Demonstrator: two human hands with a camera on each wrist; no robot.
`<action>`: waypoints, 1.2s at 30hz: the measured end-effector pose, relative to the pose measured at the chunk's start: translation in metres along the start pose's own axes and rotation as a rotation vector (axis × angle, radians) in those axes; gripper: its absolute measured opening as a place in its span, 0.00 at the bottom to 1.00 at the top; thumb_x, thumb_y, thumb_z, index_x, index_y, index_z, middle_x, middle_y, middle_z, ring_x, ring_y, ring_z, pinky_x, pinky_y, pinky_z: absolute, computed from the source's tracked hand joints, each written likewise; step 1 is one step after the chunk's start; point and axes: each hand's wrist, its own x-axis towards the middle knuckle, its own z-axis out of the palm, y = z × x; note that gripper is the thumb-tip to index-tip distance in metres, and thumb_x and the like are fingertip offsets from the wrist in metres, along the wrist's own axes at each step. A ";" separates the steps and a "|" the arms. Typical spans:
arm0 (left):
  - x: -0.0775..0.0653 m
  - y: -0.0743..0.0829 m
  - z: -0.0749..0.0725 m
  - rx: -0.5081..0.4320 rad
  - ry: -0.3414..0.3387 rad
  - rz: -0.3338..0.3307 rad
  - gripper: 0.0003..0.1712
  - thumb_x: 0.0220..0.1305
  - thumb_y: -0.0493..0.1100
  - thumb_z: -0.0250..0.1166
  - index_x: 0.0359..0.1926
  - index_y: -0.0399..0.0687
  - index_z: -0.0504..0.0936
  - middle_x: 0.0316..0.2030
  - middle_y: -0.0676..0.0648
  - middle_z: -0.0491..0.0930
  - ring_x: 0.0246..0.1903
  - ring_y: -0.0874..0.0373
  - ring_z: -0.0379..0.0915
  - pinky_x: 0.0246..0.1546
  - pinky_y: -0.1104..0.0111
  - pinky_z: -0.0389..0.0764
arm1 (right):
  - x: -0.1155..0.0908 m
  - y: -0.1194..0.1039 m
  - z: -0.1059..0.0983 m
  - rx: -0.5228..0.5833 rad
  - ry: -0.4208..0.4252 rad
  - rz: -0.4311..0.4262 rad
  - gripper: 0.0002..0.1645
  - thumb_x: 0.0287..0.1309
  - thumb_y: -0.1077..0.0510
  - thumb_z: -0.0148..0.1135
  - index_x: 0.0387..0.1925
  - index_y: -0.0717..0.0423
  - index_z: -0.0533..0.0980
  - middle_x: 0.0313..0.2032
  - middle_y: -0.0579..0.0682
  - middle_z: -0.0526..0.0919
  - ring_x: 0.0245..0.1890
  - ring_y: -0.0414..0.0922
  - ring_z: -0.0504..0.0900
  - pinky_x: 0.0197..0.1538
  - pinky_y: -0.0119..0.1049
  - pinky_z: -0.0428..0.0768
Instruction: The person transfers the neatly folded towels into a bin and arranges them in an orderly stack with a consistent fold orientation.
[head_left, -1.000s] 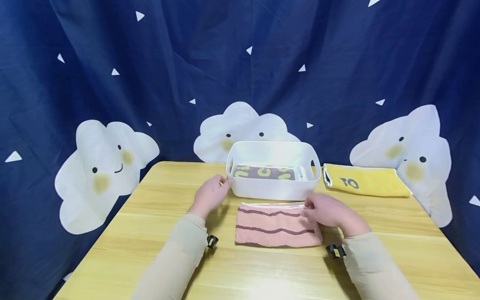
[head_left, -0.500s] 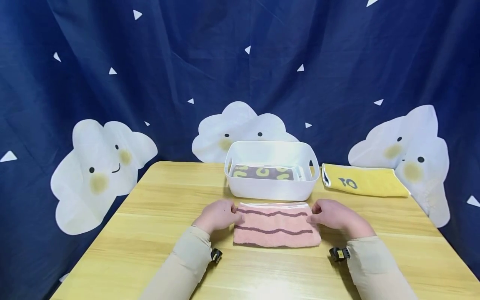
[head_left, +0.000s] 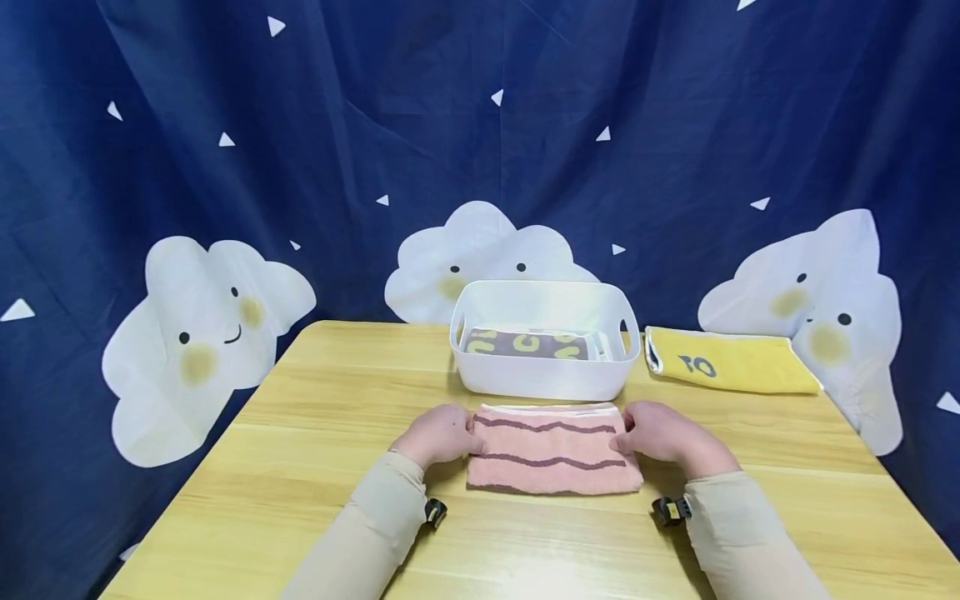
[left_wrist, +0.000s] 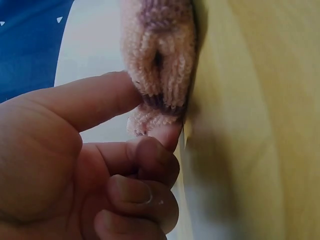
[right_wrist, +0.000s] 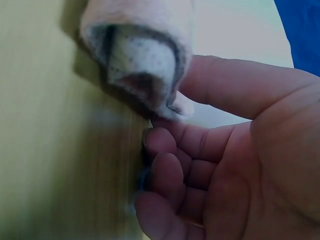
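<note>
on bench (head_left: 300, 417): folded pink towel (head_left: 553, 446), pinched at opposite ends by left hand (head_left: 438, 435) and right hand (head_left: 663, 433), likely keeping layers together.

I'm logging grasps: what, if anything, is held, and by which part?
The folded, rectangular pink terry cloth with wavy dark stripes, held by its two short ends: the left hand pinches its left end, the right hand its right end.

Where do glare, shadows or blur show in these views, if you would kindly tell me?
Head view: bright glare on the table near the bottom edge, soft shadows along both sleeves; left wrist view: the pink towel shows its looped texture, while the table grain looks soft; right wrist view: the pink towel's folded end is blurred.
</note>
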 end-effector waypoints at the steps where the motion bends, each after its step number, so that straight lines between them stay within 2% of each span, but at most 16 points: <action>1: 0.000 0.000 0.000 0.000 -0.003 0.001 0.24 0.53 0.53 0.73 0.15 0.54 0.68 0.14 0.56 0.61 0.17 0.59 0.58 0.20 0.65 0.60 | 0.000 -0.001 0.000 -0.004 0.001 -0.003 0.13 0.55 0.53 0.72 0.31 0.55 0.77 0.28 0.47 0.78 0.31 0.47 0.74 0.37 0.42 0.72; 10: 0.000 0.003 0.000 0.043 -0.027 0.008 0.24 0.57 0.54 0.71 0.15 0.53 0.69 0.15 0.55 0.61 0.17 0.59 0.60 0.22 0.65 0.63 | 0.000 -0.004 0.000 -0.010 -0.039 -0.035 0.05 0.58 0.56 0.67 0.32 0.53 0.80 0.31 0.48 0.80 0.32 0.47 0.75 0.41 0.45 0.73; 19: 0.000 0.002 -0.001 0.096 -0.051 0.036 0.22 0.62 0.51 0.67 0.15 0.54 0.70 0.15 0.55 0.64 0.18 0.59 0.63 0.22 0.65 0.65 | -0.003 0.001 0.000 -0.013 -0.046 -0.083 0.06 0.63 0.55 0.64 0.30 0.51 0.80 0.29 0.46 0.79 0.32 0.46 0.75 0.40 0.44 0.73; 23: -0.001 0.001 -0.003 0.101 -0.059 0.051 0.21 0.64 0.51 0.65 0.17 0.53 0.71 0.17 0.54 0.67 0.20 0.59 0.65 0.25 0.64 0.68 | -0.004 0.002 -0.002 0.001 -0.061 -0.101 0.06 0.65 0.54 0.63 0.34 0.52 0.80 0.30 0.46 0.79 0.33 0.46 0.75 0.41 0.44 0.73; 29: -0.008 0.004 -0.013 0.071 -0.074 0.061 0.18 0.66 0.52 0.64 0.21 0.52 0.74 0.22 0.51 0.74 0.25 0.57 0.70 0.31 0.60 0.72 | -0.007 0.001 -0.007 0.051 -0.091 -0.183 0.11 0.69 0.52 0.60 0.43 0.54 0.81 0.35 0.45 0.81 0.36 0.44 0.76 0.45 0.46 0.75; 36: -0.013 0.004 -0.024 0.051 -0.061 0.101 0.16 0.68 0.52 0.63 0.24 0.53 0.76 0.24 0.52 0.75 0.27 0.57 0.72 0.33 0.60 0.73 | -0.011 0.000 -0.017 0.135 -0.110 -0.241 0.12 0.72 0.53 0.58 0.44 0.56 0.80 0.29 0.46 0.78 0.29 0.47 0.77 0.36 0.43 0.74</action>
